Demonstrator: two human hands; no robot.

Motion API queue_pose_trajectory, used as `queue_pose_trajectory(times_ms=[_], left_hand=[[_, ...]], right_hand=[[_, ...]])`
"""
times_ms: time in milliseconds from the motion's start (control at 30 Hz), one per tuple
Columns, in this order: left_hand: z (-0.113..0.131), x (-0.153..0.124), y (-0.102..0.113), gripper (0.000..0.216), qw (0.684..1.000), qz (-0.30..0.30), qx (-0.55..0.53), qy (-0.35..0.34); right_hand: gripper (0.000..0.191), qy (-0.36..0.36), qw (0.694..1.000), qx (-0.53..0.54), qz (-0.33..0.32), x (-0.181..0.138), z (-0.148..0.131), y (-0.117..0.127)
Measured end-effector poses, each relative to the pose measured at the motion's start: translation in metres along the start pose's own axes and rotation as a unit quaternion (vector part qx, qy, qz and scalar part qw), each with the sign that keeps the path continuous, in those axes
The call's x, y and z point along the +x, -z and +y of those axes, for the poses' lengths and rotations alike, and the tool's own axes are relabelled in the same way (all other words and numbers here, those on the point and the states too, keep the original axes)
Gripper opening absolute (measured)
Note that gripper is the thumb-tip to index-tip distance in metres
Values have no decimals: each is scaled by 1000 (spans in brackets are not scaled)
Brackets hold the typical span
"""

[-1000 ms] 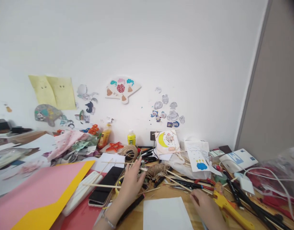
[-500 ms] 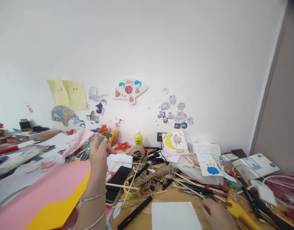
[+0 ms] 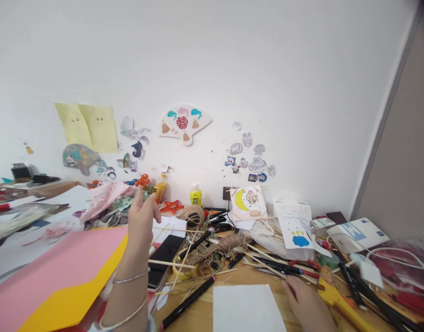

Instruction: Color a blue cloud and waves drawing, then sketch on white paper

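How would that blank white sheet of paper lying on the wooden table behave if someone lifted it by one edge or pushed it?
The blank white sheet of paper would probably feel light and flop somewhat, since it shows almost no thickness. Pushed, it would likely slide rather than roll or tip, as it lies flat on the light-brown wooden table.

Craft workspace: twine (image 3: 232, 246), wooden sticks (image 3: 172, 264), markers (image 3: 187, 302), coloured paper (image 3: 70, 267) crowding wooden table (image 3: 202, 310); cutouts (image 3: 257, 164) on white wall (image 3: 267, 60).

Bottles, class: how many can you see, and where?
2: an orange bottle near the wall, beyond the left hand, and a yellow bottle to its right, behind the twine coil. Clutter may hide others.
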State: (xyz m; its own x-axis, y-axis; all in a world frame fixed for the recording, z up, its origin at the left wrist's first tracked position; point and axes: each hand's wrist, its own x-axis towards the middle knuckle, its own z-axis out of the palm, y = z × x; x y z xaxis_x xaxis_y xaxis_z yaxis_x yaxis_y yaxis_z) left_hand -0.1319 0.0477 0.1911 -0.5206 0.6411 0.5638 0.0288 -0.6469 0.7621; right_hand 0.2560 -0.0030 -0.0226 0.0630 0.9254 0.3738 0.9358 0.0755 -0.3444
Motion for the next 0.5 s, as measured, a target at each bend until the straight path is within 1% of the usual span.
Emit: queue_pose_trajectory(times_ms=[67, 233, 300, 400, 500], left_hand=[[-1, 1, -1, 75, 1000, 7, 1, 3], [-2, 3, -5, 42, 999, 26, 13, 13], [-2, 3, -7, 32, 999, 28, 19, 14], [-3, 2, -9, 28, 999, 29, 24, 13], [-4, 1, -10, 30, 999, 27, 25, 12]], right_hand=[[32, -9, 1000, -5, -11, 0, -3, 4], [33, -11, 999, 2, -40, -1, -5, 8], [35, -15, 999, 6, -49, -1, -4, 8], [36, -19, 998, 11, -51, -1, -3, 9], [34, -18, 999, 13, -47, 0, -5, 12]])
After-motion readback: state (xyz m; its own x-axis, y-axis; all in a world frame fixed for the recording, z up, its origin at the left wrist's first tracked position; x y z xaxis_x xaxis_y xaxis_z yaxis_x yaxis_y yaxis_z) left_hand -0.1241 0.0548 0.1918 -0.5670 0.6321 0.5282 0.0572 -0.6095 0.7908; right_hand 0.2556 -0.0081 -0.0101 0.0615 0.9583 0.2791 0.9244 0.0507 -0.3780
